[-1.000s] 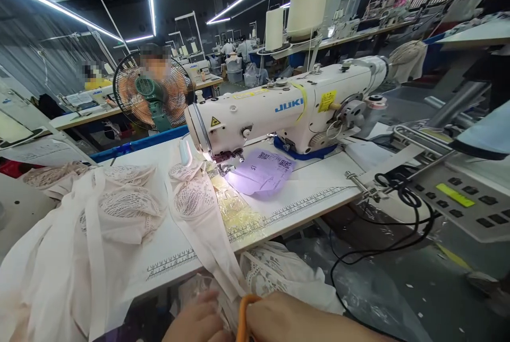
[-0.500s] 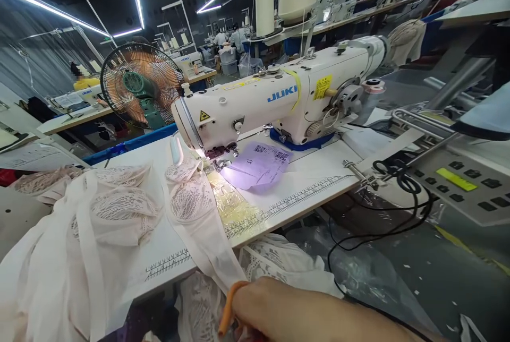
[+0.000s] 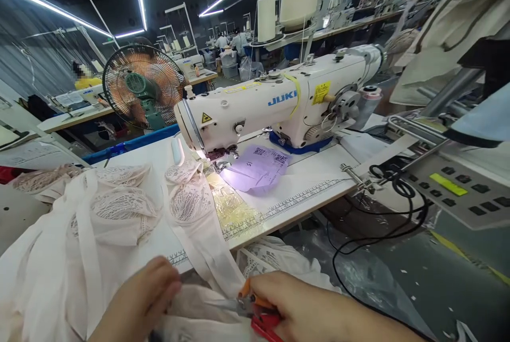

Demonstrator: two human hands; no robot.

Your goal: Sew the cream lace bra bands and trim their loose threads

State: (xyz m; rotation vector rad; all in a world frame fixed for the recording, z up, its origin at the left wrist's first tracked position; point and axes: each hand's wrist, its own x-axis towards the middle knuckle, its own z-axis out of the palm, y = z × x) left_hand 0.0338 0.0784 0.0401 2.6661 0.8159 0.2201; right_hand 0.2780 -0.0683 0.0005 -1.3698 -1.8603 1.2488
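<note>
My right hand is closed around orange and red handled scissors at the bottom of the view, their blades pointing left over pale fabric. My left hand lies on that same fabric just left of the blades, fingers curled down onto it. A pale fabric band runs from my hands up across the table to the needle area of the white JUKI sewing machine. Lace pieces lie heaped on the table to the left.
A purple paper slip lies under the machine arm. A white table with a printed ruler along its edge carries the machine. A control panel and black cables sit right. A fan stands behind; a person in pale clothing stands far right.
My left hand has come back into view and settled on the fabric. My right hand turned so the scissor blades now show. A person has appeared at the far right.
</note>
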